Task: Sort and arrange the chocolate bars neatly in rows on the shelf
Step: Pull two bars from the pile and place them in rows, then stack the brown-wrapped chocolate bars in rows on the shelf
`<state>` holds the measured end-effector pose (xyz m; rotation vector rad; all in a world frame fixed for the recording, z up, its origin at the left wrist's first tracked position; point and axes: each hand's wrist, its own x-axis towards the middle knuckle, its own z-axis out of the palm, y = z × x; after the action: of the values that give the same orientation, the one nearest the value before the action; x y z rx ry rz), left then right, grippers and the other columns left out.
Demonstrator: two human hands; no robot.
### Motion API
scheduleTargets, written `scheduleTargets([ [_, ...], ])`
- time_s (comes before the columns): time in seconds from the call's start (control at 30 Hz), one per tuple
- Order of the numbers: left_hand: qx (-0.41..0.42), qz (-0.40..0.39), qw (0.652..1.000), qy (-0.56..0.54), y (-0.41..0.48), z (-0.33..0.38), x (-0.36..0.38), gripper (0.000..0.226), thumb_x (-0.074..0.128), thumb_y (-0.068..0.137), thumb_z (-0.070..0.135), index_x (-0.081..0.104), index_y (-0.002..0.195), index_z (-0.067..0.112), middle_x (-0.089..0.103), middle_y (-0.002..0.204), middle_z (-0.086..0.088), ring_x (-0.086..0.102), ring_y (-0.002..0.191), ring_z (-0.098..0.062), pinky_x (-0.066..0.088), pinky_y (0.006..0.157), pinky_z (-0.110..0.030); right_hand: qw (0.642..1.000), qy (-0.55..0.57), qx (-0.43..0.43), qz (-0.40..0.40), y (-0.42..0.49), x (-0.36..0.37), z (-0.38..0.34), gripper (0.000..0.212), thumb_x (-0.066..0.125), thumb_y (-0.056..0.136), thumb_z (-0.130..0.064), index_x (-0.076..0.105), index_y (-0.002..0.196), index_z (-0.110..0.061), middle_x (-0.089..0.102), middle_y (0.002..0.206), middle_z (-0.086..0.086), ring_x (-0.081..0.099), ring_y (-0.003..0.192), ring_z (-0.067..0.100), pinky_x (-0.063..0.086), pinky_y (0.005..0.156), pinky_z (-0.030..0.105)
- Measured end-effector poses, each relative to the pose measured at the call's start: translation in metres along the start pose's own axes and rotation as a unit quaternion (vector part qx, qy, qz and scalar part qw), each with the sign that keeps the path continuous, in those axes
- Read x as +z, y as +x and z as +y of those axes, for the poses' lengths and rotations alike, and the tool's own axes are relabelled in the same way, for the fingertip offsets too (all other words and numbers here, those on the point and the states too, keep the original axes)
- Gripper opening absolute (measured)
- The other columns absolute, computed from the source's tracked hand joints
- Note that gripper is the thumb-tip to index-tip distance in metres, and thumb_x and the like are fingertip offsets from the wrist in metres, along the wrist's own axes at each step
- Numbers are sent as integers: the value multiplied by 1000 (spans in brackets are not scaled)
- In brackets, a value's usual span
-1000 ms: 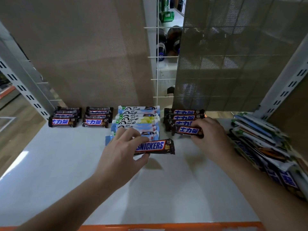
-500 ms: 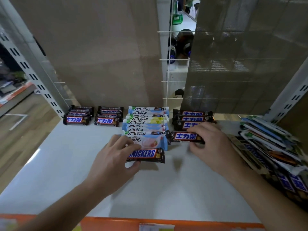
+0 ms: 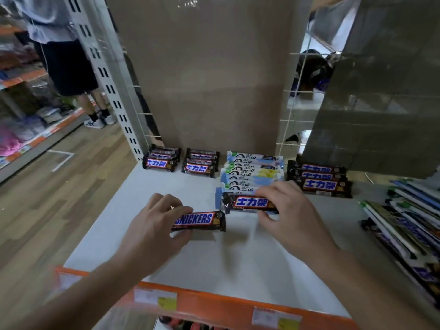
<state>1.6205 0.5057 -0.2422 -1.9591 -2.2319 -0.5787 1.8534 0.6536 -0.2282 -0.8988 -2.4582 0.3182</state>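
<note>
Left hand [image 3: 152, 225] pinches the Snickers bar [image 3: 198, 220]; right hand [image 3: 289, 215] grips another brown bar [image 3: 250, 203].

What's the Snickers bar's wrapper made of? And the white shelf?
Snickers bar: the wrapper looks like thin, glossy plastic film, with a printed, slightly shiny surface and a flat sealed end.
Shelf: probably painted metal, smooth and white with a soft sheen, though I can't be sure.

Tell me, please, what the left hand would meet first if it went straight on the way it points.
Likely the dark bar that the right hand holds, just past the Snickers in the left hand; depth is unclear.
</note>
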Motion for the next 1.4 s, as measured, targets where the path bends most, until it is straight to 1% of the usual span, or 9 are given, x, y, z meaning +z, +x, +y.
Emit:
scheduleTargets([
  [0.13, -1, 1, 997, -79, -8, -16, -11, 33, 58, 78, 44, 68, 105, 27, 60, 91, 16, 52, 87, -7, 46, 72, -21, 1000, 7, -1, -4, 8, 11, -18, 32, 71, 80, -20, 66, 112, -23, 55, 101, -12, 44, 103, 6, 35, 86, 17],
  [0.27, -83, -38, 976, -197, -9, -25, -16, 13, 55, 84, 32, 65, 91, 39, 59, 84, 14, 57, 75, -3, 43, 64, -16, 1000, 16, 16, 8, 15, 15, -28, 32, 71, 80, -21, 66, 112, -23, 55, 101, -15, 46, 100, 5, 37, 85, 18],
  [0.43, -68, -99, 973, -195, -5, -29, -8, 18, 60, 87, 19, 71, 89, 32, 61, 86, 17, 57, 80, 0, 41, 70, -17, 999, 23, 25, 2, 14, 19, -33, 31, 71, 81, -20, 66, 111, -24, 55, 101, -14, 47, 98, 6, 35, 83, 15],
  [0.6, -64, -103, 972, -203, -5, -29, -8, 23, 63, 86, 32, 60, 107, 41, 55, 93, 18, 56, 82, 4, 40, 69, -7, 999, 20, 25, -12, 7, 19, -34, 32, 71, 82, -23, 66, 114, -25, 55, 101, -15, 46, 99, 3, 33, 82, 7],
  [0.77, -31, -120, 967, -221, -16, -31, -12, 62, 77, 74, 24, 47, 127, 35, 51, 104, 15, 54, 89, 6, 40, 71, -3, 999, 23, 10, -33, 1, 14, -36, 30, 69, 83, -23, 66, 112, -27, 54, 98, -18, 45, 97, 2, 35, 82, 10],
  [0.97, -21, -82, 979, -184, -18, -29, -13, 70, 76, 77, 25, 40, 137, 34, 60, 100, 25, 46, 98, 2, 37, 78, -7, 995, 33, -37, -90, 0, 22, -59, 26, 65, 86, -30, 65, 112, -30, 54, 100, -18, 43, 98, 1, 39, 84, 18],
  [1.07, -36, -74, 981, -174, -20, -31, -14, 70, 76, 74, 30, 42, 135, 38, 60, 101, 27, 45, 104, 1, 46, 86, -22, 992, 57, -53, -99, 2, 30, -71, 26, 65, 86, -30, 65, 112, -29, 53, 96, -17, 42, 96, 1, 40, 81, 19],
  [1.23, -3, -100, 982, -159, -19, -31, -14, 70, 61, 69, 33, 39, 135, 42, 56, 103, 35, 44, 107, 5, 44, 89, -28, 985, 76, -65, -137, 0, 39, -75, 22, 62, 83, -36, 63, 105, -34, 51, 93, -20, 43, 95, -1, 40, 79, 19],
  [1.4, 42, -126, 975, -177, -16, -35, -17, 72, 45, 67, 46, 31, 138, 45, 46, 113, 34, 32, 106, 17, 32, 93, -18, 980, 58, -49, -182, 4, 28, -73, 18, 62, 81, -42, 60, 99, -38, 54, 91, -20, 46, 95, 0, 42, 79, 20],
])
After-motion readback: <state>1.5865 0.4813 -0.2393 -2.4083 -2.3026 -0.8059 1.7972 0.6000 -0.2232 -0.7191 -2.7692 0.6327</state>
